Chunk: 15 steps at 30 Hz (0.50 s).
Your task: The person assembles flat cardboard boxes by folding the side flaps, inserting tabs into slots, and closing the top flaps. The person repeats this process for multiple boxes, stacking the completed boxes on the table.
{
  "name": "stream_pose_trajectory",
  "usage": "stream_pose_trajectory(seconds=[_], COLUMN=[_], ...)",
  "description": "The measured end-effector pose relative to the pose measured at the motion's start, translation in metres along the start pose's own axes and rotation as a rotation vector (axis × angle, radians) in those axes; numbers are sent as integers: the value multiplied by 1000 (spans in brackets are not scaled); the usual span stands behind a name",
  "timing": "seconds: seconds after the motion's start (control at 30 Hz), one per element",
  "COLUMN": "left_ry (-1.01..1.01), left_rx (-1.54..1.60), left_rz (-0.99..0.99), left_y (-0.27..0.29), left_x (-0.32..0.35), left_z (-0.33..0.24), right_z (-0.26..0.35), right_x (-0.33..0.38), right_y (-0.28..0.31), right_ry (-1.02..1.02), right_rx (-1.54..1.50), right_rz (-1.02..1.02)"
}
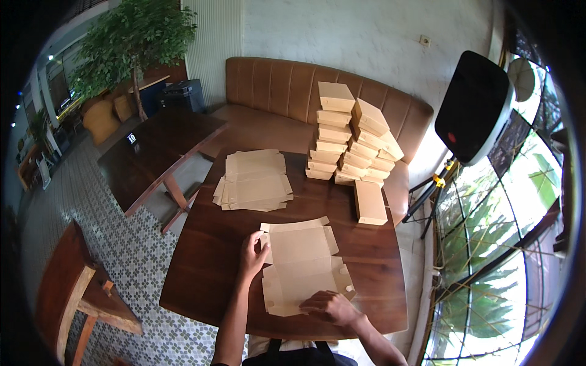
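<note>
A flat, unfolded brown cardboard box lies on the near part of the dark wooden table, creased across its middle, with small flaps along its sides. My left hand is at its left edge, thumb and fingers closed around a side flap near the far corner. Over the near edge rests my right hand, fingers curled and pointing left against the cardboard; the fingertips are partly hidden. Beyond, to the left, is a loose stack of flat cardboard boxes. Folded boxes are piled high at the far right of the table.
One folded box lies in front of the pile. Behind the wooden table curves a brown padded bench. A black speaker stands on a tripod at right, beside a window. Another table and a wooden chair are at left.
</note>
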<state>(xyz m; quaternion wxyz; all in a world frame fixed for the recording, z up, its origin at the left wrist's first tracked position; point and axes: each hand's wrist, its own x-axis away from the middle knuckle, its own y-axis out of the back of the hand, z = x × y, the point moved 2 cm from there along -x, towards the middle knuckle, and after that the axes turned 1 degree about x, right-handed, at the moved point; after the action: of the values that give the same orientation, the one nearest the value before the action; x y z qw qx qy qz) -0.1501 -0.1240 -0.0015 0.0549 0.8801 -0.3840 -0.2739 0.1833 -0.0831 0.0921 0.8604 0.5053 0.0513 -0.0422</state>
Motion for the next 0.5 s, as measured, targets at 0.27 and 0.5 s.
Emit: stream_pose_trajectory(seconds=[0.27, 0.5], left_ry=[-39, 51], left_rx=[-252, -90], left_rz=[-22, 82], left_y=[-13, -76], left_x=[-12, -57], left_z=[-27, -70], right_z=[-5, -145], right_x=[18, -30], right_y=[24, 31], right_ry=[-141, -715], right_rx=[-350, -158], right_rz=[-183, -911])
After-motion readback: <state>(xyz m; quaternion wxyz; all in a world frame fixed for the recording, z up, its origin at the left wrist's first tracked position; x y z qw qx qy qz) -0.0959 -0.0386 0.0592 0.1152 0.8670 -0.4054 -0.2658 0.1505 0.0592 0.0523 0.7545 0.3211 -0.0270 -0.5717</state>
